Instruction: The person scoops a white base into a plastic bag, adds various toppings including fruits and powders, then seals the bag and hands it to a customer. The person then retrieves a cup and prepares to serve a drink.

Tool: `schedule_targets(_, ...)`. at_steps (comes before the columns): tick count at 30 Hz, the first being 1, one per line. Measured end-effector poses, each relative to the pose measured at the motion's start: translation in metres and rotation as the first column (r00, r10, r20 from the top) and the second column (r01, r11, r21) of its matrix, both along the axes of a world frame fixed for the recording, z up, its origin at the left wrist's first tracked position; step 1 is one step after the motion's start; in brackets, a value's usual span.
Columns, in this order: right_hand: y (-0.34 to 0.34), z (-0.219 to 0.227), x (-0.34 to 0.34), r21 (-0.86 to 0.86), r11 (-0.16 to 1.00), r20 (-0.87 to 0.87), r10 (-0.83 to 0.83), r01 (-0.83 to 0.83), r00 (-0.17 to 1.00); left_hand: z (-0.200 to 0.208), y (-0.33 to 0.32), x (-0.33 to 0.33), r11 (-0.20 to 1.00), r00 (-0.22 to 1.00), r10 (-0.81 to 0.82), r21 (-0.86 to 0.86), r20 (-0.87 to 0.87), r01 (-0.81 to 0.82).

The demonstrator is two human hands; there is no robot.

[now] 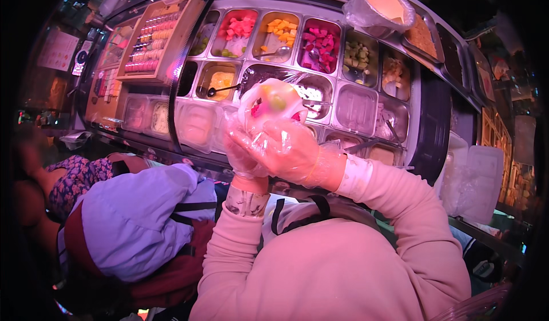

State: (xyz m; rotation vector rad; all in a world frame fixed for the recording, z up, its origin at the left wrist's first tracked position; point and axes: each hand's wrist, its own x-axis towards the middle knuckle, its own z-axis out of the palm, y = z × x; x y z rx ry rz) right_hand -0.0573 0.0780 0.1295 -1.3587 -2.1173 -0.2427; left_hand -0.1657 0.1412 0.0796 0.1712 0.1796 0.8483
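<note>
Both my hands, in clear plastic gloves, are raised over a counter of steel food pans. Between them is a soft, whitish fruit-filled wrap (273, 104), with green, yellow and dark pink pieces showing through. My left hand (239, 149) cups it from the left and below. Across its near side lies my right hand (296, 152), fingers bent and pressed against it. The right fingers partly cover both the wrap and the left hand. Just beyond are a pan of yellow filling (222, 80) with a black spoon and a pan of white filling (313, 94).
Pans of red fruit cubes (236, 29), orange-yellow cubes (281, 29), magenta cubes (320, 43) and green cubes (357, 55) line the back. A wooden case (154, 38) of small sweets stands left. Close on my left is a person in a lavender garment (134, 224). Plastic trays (479, 178) stand right.
</note>
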Motion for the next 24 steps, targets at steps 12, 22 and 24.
schedule_targets(12,-0.032,0.011,-0.005,-0.244,0.967,0.5,0.062,0.071,0.864,0.013,0.003,0.0,0.967,0.979,-0.154,0.183,-0.133,0.177)
schedule_targets(22,-0.074,0.063,0.027,-0.104,0.978,0.309,0.206,-0.183,0.928,0.011,-0.005,-0.007,0.986,0.973,-0.066,0.133,-0.223,0.098)
schedule_targets(24,-0.074,0.07,0.046,0.295,0.926,0.208,0.177,-0.235,0.962,0.021,-0.009,-0.011,0.989,0.967,-0.074,0.107,-0.244,0.103)
